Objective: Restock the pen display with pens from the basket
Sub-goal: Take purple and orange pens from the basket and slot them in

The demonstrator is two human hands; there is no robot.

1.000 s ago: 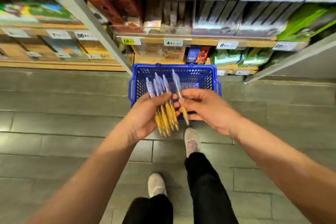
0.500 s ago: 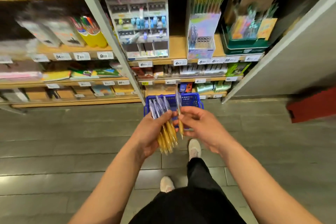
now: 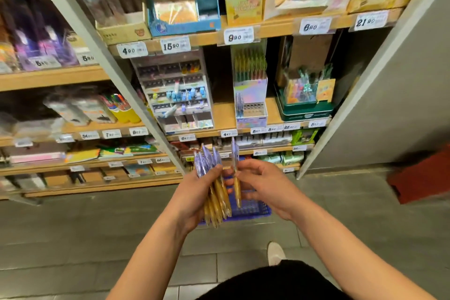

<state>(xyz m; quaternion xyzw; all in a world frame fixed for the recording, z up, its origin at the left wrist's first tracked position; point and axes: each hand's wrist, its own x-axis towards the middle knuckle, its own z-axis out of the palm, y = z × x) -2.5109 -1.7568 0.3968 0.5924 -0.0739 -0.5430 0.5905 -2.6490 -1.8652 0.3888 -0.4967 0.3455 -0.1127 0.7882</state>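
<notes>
**A:** Where are the pens?

**B:** Most are in a bundle (image 3: 217, 204), straight above the basket (image 3: 254, 210), with yellow barrels pointing down and purple ends up. One single pen (image 3: 237, 192) stands upright just beside the bundle, also over the basket.

**A:** Who has hold of what?

**B:** The left hand (image 3: 193, 191) is wrapped round the bundle, thumb across the front, fingers curled behind. The right hand (image 3: 265, 185) pinches the single pen near its middle between thumb and fingertips. Its other fingers are bent loosely below.

**A:** Do the two hands touch?

**B:** They're close, nearly knuckle to knuckle, but I can't tell whether they touch. The single pen stands a little apart from the bundle.

**A:** And the basket itself?

**B:** It's blue and on the floor tiles. Only its near edge and part of its mesh show under the hands. I can't see what's inside.

**A:** The display?

**B:** It's up and beyond the basket, on a shelf. It's a pastel box (image 3: 250, 95) with a grid of holes, and a few purple-topped pens stand at its left side.

**A:** Anything else nearby?

**B:** A pale shoe (image 3: 275, 253) on the near side of the basket.
</notes>
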